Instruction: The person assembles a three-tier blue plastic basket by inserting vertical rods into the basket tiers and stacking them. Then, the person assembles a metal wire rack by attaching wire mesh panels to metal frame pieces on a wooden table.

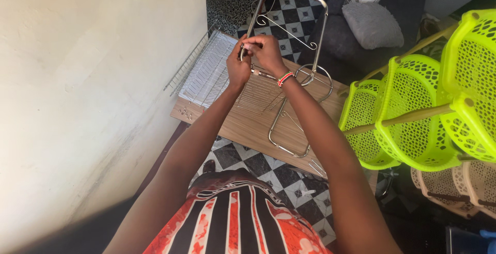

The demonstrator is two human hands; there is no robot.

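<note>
Above wooden table (248,125), both hands grip chrome frame (320,32) (curly wirework).

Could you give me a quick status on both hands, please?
Left hand and right hand both pinching the chrome rack frame. Wire tray beneath on wooden table. Nothing obstructing.

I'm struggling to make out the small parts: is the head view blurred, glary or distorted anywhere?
Head view: both hands, left hand and right hand, and the metal frame look reasonably sharp; sunlight washes out the green baskets; the wall bows with wide-angle distortion; screws too small to resolve.
</note>
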